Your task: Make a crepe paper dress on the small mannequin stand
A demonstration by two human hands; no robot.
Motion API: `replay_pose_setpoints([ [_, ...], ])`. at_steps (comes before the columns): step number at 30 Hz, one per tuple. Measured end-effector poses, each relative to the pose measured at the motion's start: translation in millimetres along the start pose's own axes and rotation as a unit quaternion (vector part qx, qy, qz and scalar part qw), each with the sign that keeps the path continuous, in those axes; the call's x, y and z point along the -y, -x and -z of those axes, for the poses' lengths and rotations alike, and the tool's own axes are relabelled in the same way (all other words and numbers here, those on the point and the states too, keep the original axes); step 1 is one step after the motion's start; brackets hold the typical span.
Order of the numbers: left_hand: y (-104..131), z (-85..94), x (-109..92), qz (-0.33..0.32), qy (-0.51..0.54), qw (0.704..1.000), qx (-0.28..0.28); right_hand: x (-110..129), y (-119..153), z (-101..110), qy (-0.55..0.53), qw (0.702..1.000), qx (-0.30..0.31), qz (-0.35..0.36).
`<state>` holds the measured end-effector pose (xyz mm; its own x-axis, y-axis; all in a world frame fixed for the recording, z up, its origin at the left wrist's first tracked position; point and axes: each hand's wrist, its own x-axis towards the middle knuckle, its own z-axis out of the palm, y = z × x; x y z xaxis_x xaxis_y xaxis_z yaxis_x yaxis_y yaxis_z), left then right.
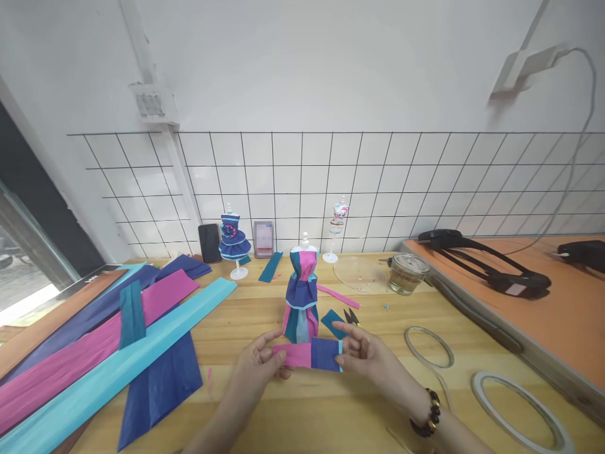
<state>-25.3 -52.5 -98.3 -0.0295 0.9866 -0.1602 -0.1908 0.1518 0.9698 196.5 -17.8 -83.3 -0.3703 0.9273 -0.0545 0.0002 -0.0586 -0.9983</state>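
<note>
A short strip of crepe paper point(324, 354), half pink and half dark blue with a light blue edge, is stretched flat between my hands. My left hand point(265, 359) pinches its pink end between thumb and fingers. At the blue end, my right hand point(362, 353) grips the light blue edge, with the index finger reaching out above. Just behind the strip stands a small dress form point(301, 290) in a pink, teal and navy paper dress. A teal paper piece point(333, 321) and black-bladed snips point(351, 316) lie behind my right fingertips.
Long crepe paper strips point(118, 340) spread over the left. Two more dress forms, one in a navy ruffled dress point(231, 236) and one patterned point(338, 221), stand near the wall beside a phone point(209, 243). Tape rolls point(520, 403), a glass jar point(408, 273) and a black headset-like strap point(491, 265) are at right.
</note>
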Motion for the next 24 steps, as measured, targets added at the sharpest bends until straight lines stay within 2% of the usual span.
replay_pose_setpoints([
  [4,-0.5,-0.1,-0.4,0.011,0.003,1.000,0.006,-0.7,-0.4,1.3,-0.020,1.000,-0.010,0.003],
  [10,-1.9,0.5,-0.4,0.008,0.003,1.000,-0.024,-4.5,-3.0,4.3,-0.022,0.999,-0.019,0.018],
  [13,-1.0,1.1,-3.6,0.005,-0.006,1.000,-0.022,-7.6,-4.7,5.8,-0.032,0.999,-0.031,0.022],
  [20,-3.7,2.1,-2.9,-0.051,-0.026,0.997,-0.058,-8.2,-5.8,4.4,-0.061,0.997,-0.041,0.025],
  [24,-3.3,1.6,-5.7,-0.059,-0.025,0.996,-0.062,-10.3,-6.5,2.9,-0.073,0.995,-0.050,0.042],
])
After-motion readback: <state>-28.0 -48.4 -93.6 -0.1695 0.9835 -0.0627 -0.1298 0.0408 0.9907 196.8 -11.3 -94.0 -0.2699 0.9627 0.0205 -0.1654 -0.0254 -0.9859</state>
